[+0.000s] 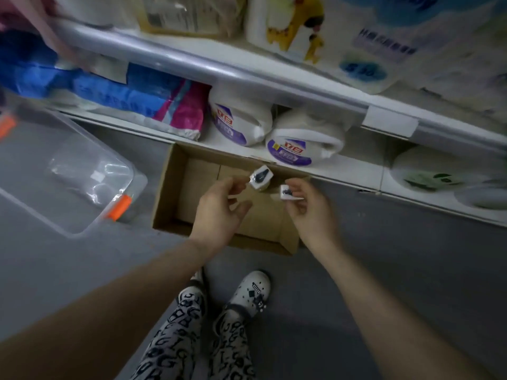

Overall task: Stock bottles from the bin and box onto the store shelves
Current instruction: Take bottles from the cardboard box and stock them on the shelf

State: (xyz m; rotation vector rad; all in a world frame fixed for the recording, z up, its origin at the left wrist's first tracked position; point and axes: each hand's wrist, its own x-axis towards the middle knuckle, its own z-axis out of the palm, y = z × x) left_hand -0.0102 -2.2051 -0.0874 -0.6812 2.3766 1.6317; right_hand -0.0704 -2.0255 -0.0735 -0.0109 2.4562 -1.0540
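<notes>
Both arms stretch down over the cardboard box (168,200); left hand (219,212) pinches a small white bottle (262,177) at its fingertips, right hand (311,215) grips a second bottle (287,193), blurred but seemingly alike. Clear bin (41,171) lies left of the left hand, detergent jugs (237,123) just beyond both.

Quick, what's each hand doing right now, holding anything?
Left hand: pinches a white-capped bottle over the cardboard box.
Right hand: pinches a second small bottle.
</notes>
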